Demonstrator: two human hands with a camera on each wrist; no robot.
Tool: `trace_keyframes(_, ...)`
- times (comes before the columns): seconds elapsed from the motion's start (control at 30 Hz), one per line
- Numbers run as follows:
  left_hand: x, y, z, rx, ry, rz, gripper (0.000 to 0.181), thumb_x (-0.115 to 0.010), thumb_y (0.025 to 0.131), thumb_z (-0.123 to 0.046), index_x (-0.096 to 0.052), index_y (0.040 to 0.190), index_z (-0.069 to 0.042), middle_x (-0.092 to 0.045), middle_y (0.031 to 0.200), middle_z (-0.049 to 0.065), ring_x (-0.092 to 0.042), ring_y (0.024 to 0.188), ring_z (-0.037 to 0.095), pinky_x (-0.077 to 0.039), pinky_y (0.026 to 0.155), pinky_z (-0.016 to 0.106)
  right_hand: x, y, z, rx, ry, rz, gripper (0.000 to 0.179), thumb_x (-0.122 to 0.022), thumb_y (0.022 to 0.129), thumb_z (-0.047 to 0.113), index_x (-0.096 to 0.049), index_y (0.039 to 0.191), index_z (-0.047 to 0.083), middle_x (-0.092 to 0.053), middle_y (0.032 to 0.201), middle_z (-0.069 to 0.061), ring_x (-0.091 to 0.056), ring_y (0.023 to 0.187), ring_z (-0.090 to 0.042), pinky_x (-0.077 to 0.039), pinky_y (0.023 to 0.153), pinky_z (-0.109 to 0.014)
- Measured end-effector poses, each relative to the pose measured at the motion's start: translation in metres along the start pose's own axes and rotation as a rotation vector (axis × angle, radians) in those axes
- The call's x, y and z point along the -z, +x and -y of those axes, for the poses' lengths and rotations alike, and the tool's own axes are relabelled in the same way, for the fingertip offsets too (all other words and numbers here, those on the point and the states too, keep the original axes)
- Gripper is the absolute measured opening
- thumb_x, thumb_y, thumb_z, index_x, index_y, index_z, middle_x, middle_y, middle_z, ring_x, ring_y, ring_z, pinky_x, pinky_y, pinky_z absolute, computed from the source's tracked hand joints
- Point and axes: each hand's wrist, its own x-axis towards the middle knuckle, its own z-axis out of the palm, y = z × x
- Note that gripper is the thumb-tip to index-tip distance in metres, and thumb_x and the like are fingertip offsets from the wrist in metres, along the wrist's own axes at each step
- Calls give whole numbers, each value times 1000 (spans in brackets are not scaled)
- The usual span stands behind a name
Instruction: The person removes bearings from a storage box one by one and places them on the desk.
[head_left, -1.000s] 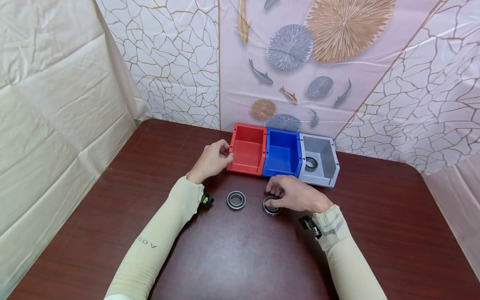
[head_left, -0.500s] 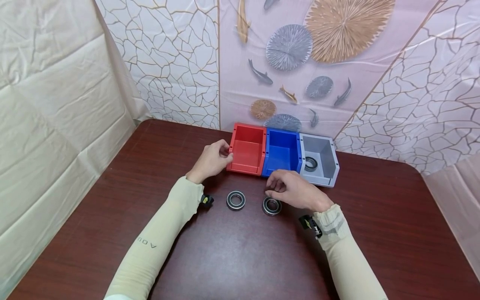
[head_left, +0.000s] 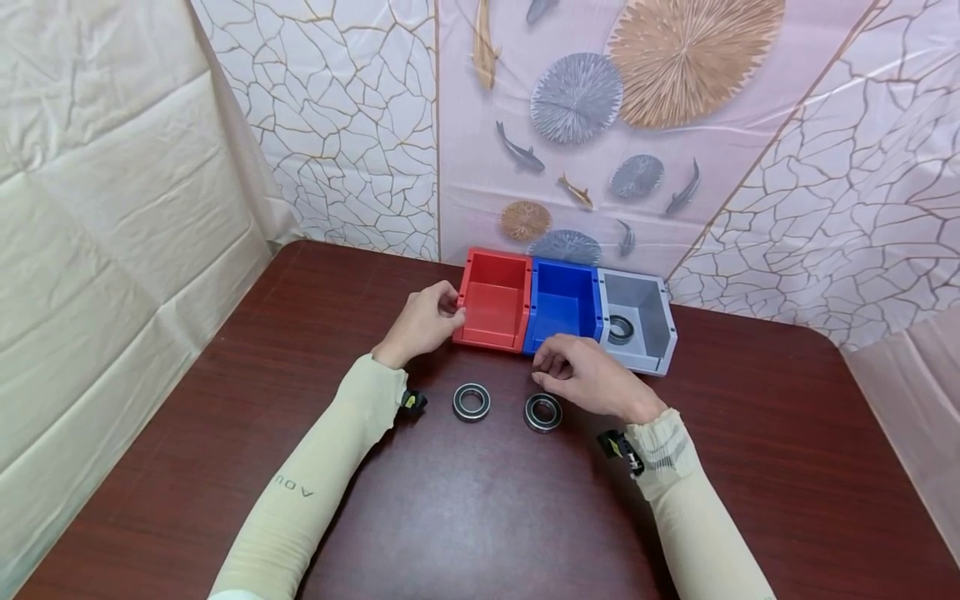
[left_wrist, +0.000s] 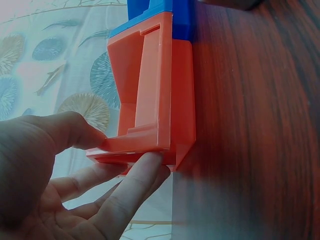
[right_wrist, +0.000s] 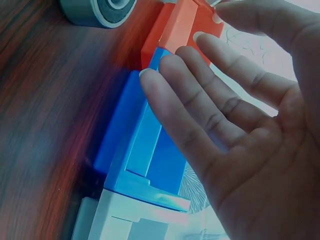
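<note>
My left hand [head_left: 422,321] pinches the left side wall of the red bin [head_left: 489,321], thumb on the inner side and fingers against the outside, as the left wrist view shows [left_wrist: 135,145]. My right hand [head_left: 592,379] is raised just beyond the right-hand bearing [head_left: 529,414], before the blue bin [head_left: 566,307]. Its fingers are loosely bent and hold nothing; the right wrist view shows the palm [right_wrist: 265,160] bare. Left of that bearing, a second ball bearing [head_left: 458,404] lies flat on the table. A third bearing [head_left: 621,339] sits inside the grey bin [head_left: 658,325].
The red, blue and grey bins stand side by side in a row at the back of the dark wooden table [head_left: 450,517]. A patterned cloth [head_left: 360,125] hangs close behind them, and a plain pale cloth [head_left: 112,208] hangs at the left.
My right hand has lifted off the right-hand bearing and moved slightly away from me, its thumb no longer over the ring. The left hand and both table bearings have stayed in place.
</note>
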Motion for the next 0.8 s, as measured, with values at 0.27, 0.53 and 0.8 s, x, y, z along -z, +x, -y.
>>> trace_keyframes(0.27,0,0,-1,1,-1,-3,19,-64,97,-19,-62,112,-7,-71,108,11,-68,96,23,-58,88,39,5,-1,-1,-16,8,-44,16,-73,93,17,-69,109,12,-69,100,0,-65,88,-14,-59,82,-40)
trace_keyframes(0.53,-1,0,1,-4,3,-5,18,-64,97,-20,-62,111,-8,-71,106,10,-67,95,22,-57,87,38,9,-2,-1,-20,6,-88,17,-74,92,15,-69,108,10,-70,101,-2,-65,88,-17,-58,82,-44)
trace_keyframes(0.8,0,0,1,-5,4,-7,19,-64,97,-20,-62,111,-8,-71,106,10,-67,94,22,-57,85,38,10,-1,-4,-31,-7,-116,19,-73,93,16,-69,110,9,-70,106,-5,-66,93,-22,-58,85,-47)
